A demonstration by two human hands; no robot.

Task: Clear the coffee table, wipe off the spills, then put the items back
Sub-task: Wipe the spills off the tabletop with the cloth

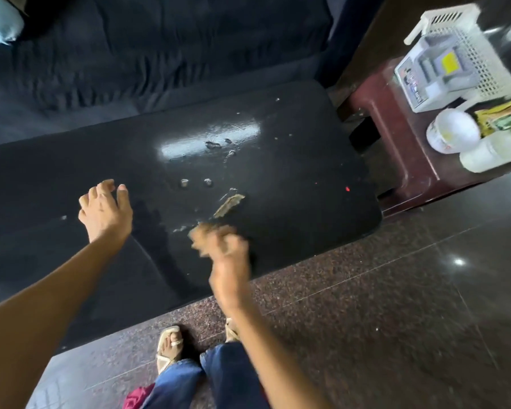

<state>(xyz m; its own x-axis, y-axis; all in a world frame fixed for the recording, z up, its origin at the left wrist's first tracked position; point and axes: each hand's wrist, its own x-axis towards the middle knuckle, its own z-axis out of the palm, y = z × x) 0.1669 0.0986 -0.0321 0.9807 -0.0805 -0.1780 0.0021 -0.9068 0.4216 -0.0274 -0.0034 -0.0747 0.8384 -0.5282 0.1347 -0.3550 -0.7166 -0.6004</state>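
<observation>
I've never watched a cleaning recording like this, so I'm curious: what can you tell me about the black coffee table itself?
The coffee table has a glossy black top with rounded corners that mirrors a light. It stands on speckled stone floor before a dark sofa. Brownish smears, wet blotches and crumbs dot its middle and right part. The left hand rests on it with fingers spread. The blurred right hand is at its near edge.

Dark sofa (148, 54) behind, pale cushion (0, 19) at its corner, speckled tiled floor (366, 320), possibly beige sandals (167, 349)
</observation>
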